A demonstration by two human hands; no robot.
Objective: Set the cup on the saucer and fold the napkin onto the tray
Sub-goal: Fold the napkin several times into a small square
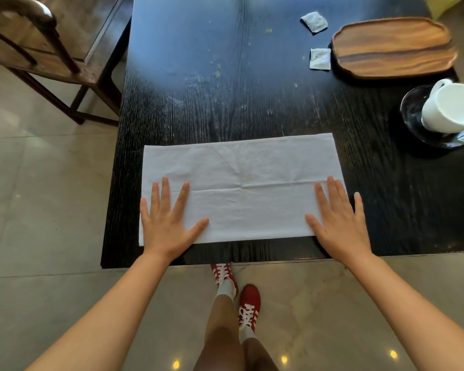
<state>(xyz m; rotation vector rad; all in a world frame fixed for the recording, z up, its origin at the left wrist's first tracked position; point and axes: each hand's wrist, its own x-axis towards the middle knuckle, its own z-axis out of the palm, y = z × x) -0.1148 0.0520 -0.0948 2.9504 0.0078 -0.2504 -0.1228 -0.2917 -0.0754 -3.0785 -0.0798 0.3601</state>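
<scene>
While the white napkin (241,188) lies folded into a long rectangle at lower centre of the dark tabletop (225,89), we press it flat, left hand (166,220) and right hand (338,220) spread open on its two ends. At right, the white cup (450,108) stands on the dark saucer (413,108); the wooden tray (391,46) sits upper right.

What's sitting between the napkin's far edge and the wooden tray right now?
In the head view, only bare dark table lies between the napkin and tray; two small white packets sit left of the tray.
</scene>
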